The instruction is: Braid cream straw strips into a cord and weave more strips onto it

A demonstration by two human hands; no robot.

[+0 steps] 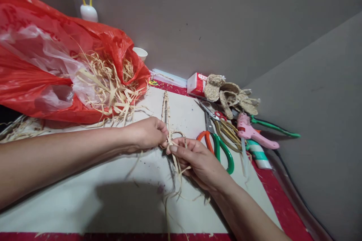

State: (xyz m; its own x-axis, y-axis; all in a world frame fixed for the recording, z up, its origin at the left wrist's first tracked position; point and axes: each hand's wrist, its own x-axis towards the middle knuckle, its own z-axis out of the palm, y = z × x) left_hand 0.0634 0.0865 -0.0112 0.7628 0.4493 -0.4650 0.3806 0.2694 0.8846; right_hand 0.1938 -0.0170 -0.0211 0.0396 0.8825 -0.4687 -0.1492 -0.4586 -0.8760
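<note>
A narrow plaited raffia strip (166, 107) runs from the middle of the white board (121, 199) toward my fingers, doubled into a long thin loop. My left hand (154, 132) pinches it from the left, close to its near end. From the right, my right hand (198, 160) grips the same spot between thumb and fingers, the fingertips of both hands almost meeting. Loose raffia strands (177, 169) trail below the right hand toward the board's front edge. A small curved plaited loop stands just above the right fingers. The exact crossing of strands is partly hidden by my fingertips.
At the left, a red plastic bag (25, 71) spills raffia (113, 88). Right of my hands lie orange-and-green-handled scissors (217, 145), gold-handled scissors (229, 133), a pink glue gun (256, 133) and a green-striped roll (258, 154). Woven pieces (229, 94) and a red-and-white box (196, 84) stand behind.
</note>
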